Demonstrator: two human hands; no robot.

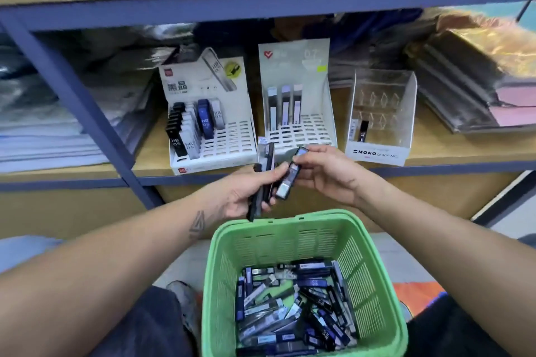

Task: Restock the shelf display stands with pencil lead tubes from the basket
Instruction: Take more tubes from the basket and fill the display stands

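We are gripping spare tubes (pixel 262 182) in left hand (pixel 246 197) | right hand (pixel 322 174) pinching one tube (pixel 287 180), frame centre (basket (pixel 374 284) below) | risk: crowded fingers dropping it before middle stand (pixel 298 113).

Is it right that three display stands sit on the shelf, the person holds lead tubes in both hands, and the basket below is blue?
Not quite: the basket is green, not blue, as the head view shows. The rest holds: three display stands sit on the shelf, and the left hand and right hand both hold lead tubes.
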